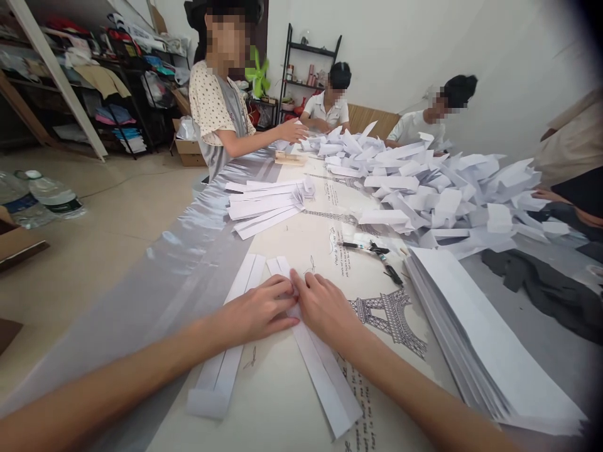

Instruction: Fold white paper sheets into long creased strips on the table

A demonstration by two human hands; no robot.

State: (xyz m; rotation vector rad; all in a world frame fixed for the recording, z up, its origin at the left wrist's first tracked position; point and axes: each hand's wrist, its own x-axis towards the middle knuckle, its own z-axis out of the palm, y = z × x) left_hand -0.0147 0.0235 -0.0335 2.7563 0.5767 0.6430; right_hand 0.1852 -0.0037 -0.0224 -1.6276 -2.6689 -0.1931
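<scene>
Both my hands rest on a long folded white paper strip (325, 376) lying on the table (292, 251). My left hand (257, 311) lies flat with fingers stretched, pressing the strip's upper part. My right hand (325, 307) presses beside it, fingers together and flat, fingertips touching the left hand's. A second folded strip (226, 358) lies just left of it, partly under my left hand.
A thick stack of flat white sheets (480, 339) lies at right. A heap of folded paper pieces (438, 188) fills the far table, with a smaller pile (266, 204) at the middle. Pens (372, 250) lie ahead. Several people sit around; one standing person's hand (292, 130) reaches the heap.
</scene>
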